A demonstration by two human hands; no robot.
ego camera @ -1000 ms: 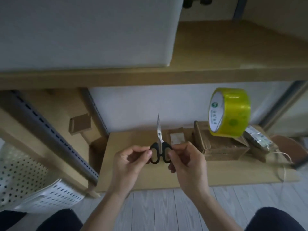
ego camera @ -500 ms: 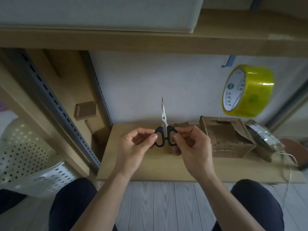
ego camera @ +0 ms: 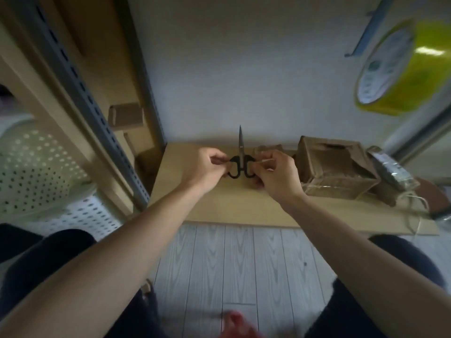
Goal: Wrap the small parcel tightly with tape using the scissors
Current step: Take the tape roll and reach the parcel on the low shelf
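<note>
- Left hand [ego camera: 207, 170] pinched the left loop of the scissors [ego camera: 240, 162].
- Right hand [ego camera: 275, 175] pinched the right loop.
- Right of the scissors stood a cardboard box [ego camera: 334, 167], contents unclear.

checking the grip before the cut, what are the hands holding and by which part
Scissors, blades shut and pointing up: the left hand pinches the left handle loop, the right hand the right loop.

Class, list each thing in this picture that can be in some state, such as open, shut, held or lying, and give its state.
scissors: blades shut, pointing up, held by both handles
left hand: pinching the left handle
right hand: pinching the right handle
tape roll: up in the air at upper right, support not visible
cardboard box: open, on the board
</note>
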